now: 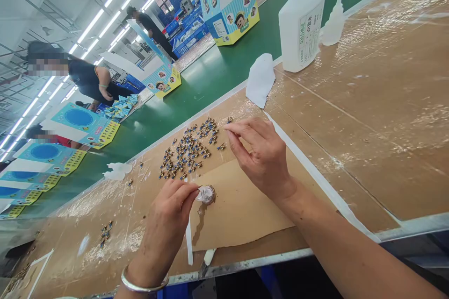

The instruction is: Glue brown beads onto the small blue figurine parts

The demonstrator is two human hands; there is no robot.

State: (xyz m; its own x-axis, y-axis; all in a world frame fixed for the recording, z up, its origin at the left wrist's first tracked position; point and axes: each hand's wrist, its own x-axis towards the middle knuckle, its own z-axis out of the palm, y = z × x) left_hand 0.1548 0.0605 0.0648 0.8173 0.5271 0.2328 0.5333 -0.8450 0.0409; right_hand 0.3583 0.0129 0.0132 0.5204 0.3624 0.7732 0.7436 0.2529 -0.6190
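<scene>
The left hand (pixel 170 215) pinches a small round metal piece (pixel 206 194) against the cardboard sheet (pixel 242 210). The right hand (pixel 261 156), fingertips drawn together, reaches the edge of the scattered small parts (pixel 189 149); whether it grips 1 is unclear. A white glue bottle (pixel 301 23) stands well apart, beyond a white scrap (pixel 260 79).

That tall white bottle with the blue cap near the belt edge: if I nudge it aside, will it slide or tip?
The white bottle stands upright, tall on a narrow base, so a high push would probably tip it. Pushed low, it may slide, since the table looks glossy with tape. How full it is cannot be seen, so its weight is uncertain.
</scene>
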